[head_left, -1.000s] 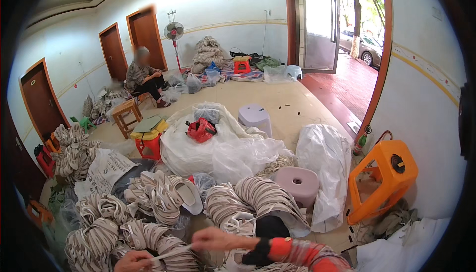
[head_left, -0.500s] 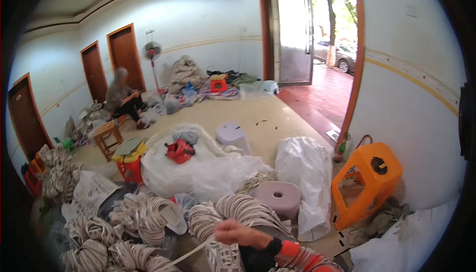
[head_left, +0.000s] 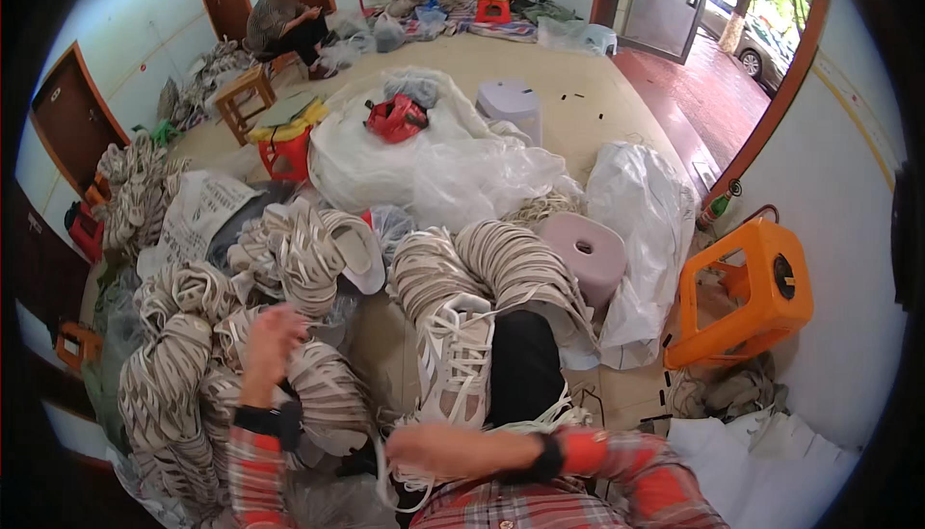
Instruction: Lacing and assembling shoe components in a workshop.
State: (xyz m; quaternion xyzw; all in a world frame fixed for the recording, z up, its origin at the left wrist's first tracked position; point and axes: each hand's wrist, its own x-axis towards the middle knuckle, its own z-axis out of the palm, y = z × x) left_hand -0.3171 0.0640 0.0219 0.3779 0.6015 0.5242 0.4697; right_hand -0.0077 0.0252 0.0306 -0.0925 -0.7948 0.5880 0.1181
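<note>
A beige and white shoe upper (head_left: pixel 438 360) with white laces criss-crossed at its front lies on my lap beside my dark trouser leg. My right hand (head_left: pixel 424 448) is closed low in front of me, just below the upper, with a white shoelace (head_left: pixel 382 479) hanging at its fingers. My left hand (head_left: pixel 274 338) is raised over stacked beige shoe uppers (head_left: pixel 323 384) at my left; its fingers are blurred, and I cannot tell whether they hold anything. Ahead of my lap, two curved rows of nested uppers (head_left: pixel 520 264) lie side by side.
A mauve stool (head_left: pixel 586 257), a white sack (head_left: pixel 636 230) and an orange stool (head_left: pixel 761 303) stand to the right. A large translucent bag (head_left: pixel 453 177) bearing a red bag (head_left: pixel 397 118) lies ahead. A seated person (head_left: pixel 284 23) is far left, near a wooden stool (head_left: pixel 241 89).
My view has tilted down. The right hand has come down toward my lap from beside the nested uppers, where a lace stretched from it to the lower left. My left hand has come into view.
</note>
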